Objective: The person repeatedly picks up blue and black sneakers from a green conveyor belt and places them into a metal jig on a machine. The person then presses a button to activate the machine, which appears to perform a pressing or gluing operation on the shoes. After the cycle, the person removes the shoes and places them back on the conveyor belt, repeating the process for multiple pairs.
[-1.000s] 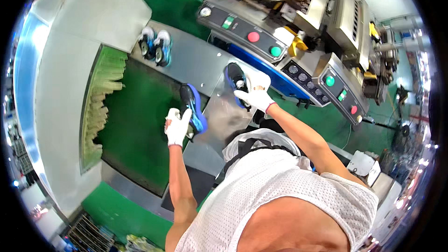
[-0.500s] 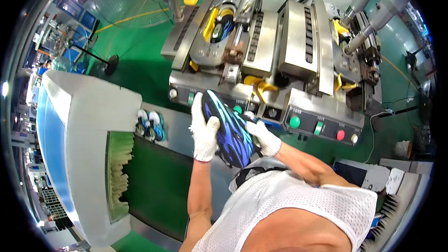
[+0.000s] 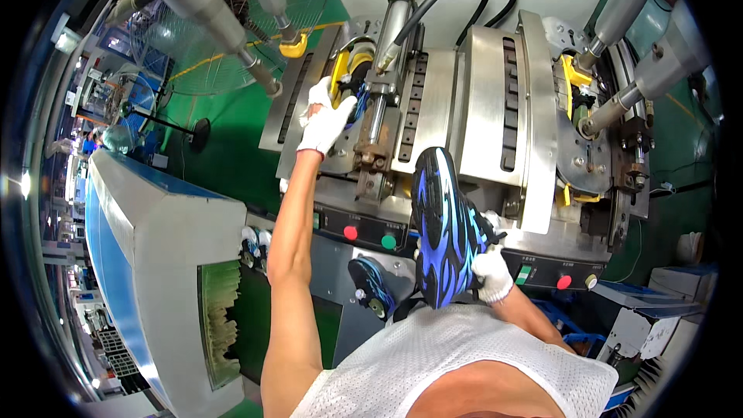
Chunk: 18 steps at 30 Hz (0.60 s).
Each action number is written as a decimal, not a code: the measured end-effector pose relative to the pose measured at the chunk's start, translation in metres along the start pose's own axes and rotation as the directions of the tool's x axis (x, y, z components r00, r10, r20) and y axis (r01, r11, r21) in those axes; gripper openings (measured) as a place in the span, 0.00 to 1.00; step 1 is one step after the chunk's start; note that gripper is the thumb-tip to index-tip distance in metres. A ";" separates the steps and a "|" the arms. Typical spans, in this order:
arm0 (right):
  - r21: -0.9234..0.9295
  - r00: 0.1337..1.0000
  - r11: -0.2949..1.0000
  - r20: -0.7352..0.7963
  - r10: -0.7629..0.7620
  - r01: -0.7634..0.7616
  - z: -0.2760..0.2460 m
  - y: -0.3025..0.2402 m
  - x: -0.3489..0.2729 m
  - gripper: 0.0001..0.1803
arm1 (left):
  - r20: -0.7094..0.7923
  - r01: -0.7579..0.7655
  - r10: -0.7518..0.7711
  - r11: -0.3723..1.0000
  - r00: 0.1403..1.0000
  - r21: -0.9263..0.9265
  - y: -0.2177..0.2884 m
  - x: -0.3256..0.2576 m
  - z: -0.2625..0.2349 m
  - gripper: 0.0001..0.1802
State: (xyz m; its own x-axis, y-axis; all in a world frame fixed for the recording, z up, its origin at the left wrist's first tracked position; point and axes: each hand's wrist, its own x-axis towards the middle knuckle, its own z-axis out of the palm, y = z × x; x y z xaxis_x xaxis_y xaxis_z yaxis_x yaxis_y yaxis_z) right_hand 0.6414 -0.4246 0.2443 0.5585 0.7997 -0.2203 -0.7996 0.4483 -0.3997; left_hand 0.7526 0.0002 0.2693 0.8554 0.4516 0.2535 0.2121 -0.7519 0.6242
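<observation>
My right hand, in a white knit glove, grips a blue and black shoe by its side. Its patterned sole faces up in front of the press. My left hand, also gloved, reaches to the press's left station. Its fingers are apart beside the yellow pad, with the thumb at a blue and black shoe seated there. That shoe is partly hidden by the hand and a metal cylinder. Another dark shoe with blue trim lies on the metal surface between my forearms.
The steel press carries black hoses and a front panel with red and green buttons. Metal rams hang over its right station. A grey-white machine housing with bristles stands left, with a pair of shoes beside it.
My left hand has let go of the held shoe and moved up to the left station. My right hand has carried the shoe rightward. The left rams now show farther left.
</observation>
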 end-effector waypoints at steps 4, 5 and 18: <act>0.002 0.994 0.998 0.090 -0.065 0.065 -0.013 0.007 -0.010 0.43 | 0.032 0.068 -0.077 0.971 0.997 0.230 -0.021 0.050 0.036 0.48; -0.007 0.995 0.997 0.060 -0.076 0.076 -0.008 0.005 -0.014 0.44 | 0.048 0.078 -0.092 0.967 0.995 0.243 -0.026 0.056 0.050 0.48; -0.208 0.907 0.978 -0.410 -0.096 0.010 0.083 -0.008 -0.008 0.31 | -0.089 0.273 -0.265 0.958 0.960 0.087 0.017 0.042 -0.045 0.41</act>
State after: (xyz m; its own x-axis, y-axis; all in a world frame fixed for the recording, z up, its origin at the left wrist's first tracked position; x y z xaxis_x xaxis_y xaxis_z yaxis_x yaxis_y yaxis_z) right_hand 0.6250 -0.4021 0.3229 0.6738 0.5187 -0.5262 -0.7309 0.3633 -0.5778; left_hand 0.7712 0.0281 0.3237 0.7229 0.6758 0.1438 0.4775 -0.6391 0.6030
